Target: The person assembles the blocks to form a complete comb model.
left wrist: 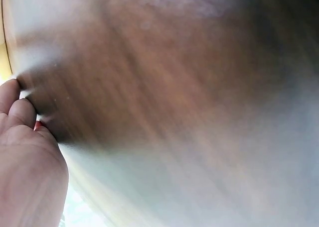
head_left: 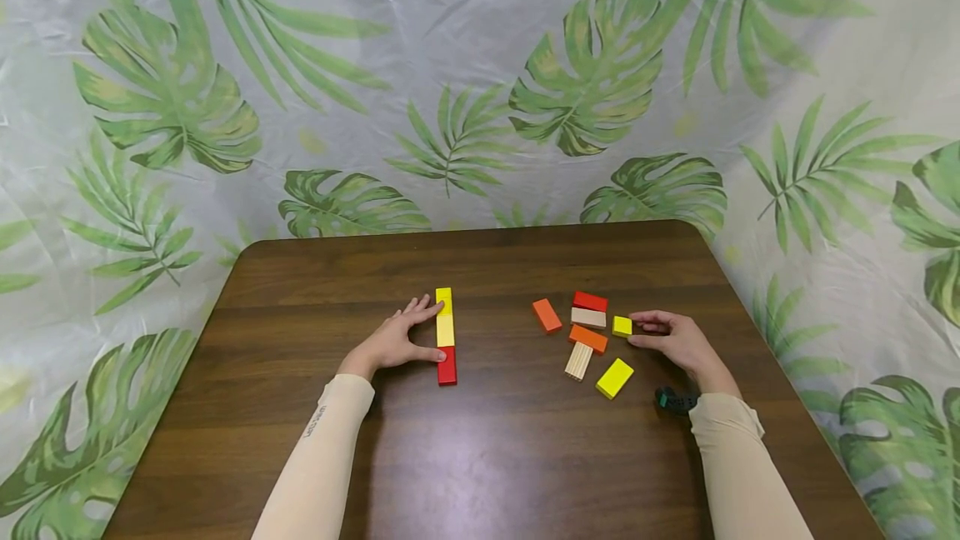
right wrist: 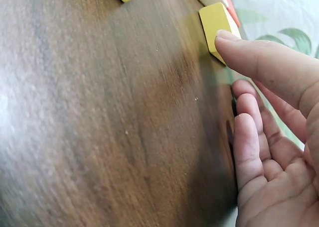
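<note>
In the head view, my left hand [head_left: 390, 344] lies beside a straight row of blocks, thumb and index finger spread. Its thumb touches the red block [head_left: 447, 371] at the near end. The index finger reaches a yellow block [head_left: 444, 294] at the far end, with a pale yellow block [head_left: 446, 330] between. On the right, my right hand [head_left: 678, 344] has thumb and index fingertips at the right edge of a small yellow cube [head_left: 622, 326]. The right wrist view shows the thumb overlapping that cube [right wrist: 215, 25]; the index fingertip's contact is hidden.
Left of the cube lie a red block [head_left: 590, 301], a pale wooden block [head_left: 588, 318], orange blocks [head_left: 547, 316] and a ridged wooden block [head_left: 578, 361]. A larger yellow block [head_left: 615, 378] sits nearer. A dark strapped device [head_left: 675, 401] is at the right wrist.
</note>
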`<move>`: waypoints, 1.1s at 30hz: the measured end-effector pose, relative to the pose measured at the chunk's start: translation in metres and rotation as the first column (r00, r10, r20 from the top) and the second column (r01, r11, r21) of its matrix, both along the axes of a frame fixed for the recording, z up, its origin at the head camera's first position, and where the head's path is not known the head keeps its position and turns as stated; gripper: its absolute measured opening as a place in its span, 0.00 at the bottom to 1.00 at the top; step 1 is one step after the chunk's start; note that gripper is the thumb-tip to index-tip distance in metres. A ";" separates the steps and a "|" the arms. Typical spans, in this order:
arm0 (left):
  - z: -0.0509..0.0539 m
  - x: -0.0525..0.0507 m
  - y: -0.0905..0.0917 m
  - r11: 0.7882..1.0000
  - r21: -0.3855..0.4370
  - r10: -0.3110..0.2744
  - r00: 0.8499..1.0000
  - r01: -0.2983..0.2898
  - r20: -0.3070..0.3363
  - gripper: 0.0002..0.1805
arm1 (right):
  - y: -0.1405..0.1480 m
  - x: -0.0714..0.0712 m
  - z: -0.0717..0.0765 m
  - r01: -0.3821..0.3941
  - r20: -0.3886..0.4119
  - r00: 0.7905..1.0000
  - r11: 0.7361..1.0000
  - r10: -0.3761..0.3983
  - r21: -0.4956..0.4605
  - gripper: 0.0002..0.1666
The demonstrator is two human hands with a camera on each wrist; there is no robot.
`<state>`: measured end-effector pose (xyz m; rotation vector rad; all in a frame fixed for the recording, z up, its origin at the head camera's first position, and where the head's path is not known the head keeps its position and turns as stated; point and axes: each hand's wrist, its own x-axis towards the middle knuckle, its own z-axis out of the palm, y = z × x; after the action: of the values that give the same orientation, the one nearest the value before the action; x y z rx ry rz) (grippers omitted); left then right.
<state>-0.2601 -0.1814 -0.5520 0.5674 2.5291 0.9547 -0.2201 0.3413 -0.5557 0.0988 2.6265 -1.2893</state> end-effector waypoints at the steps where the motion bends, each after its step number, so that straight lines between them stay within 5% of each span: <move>1: 0.000 0.000 0.000 1.000 -0.001 0.000 1.000 0.000 0.000 0.54 | -0.001 0.000 0.000 0.001 -0.003 1.000 1.000 -0.001 0.003 0.35; 17: 0.005 0.002 0.001 1.000 -0.009 -0.003 1.000 0.003 0.011 0.53 | -0.009 0.000 0.002 0.032 -0.024 0.999 0.999 -0.031 0.044 0.32; 33: 0.002 0.000 0.002 1.000 -0.021 0.001 1.000 -0.001 0.006 0.53 | -0.007 0.003 -0.003 0.050 -0.142 0.989 0.995 -0.037 0.091 0.28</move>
<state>-0.2603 -0.1798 -0.5499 0.5566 2.5316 0.9271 -0.2172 0.3340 -0.5590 0.0841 2.8195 -1.2272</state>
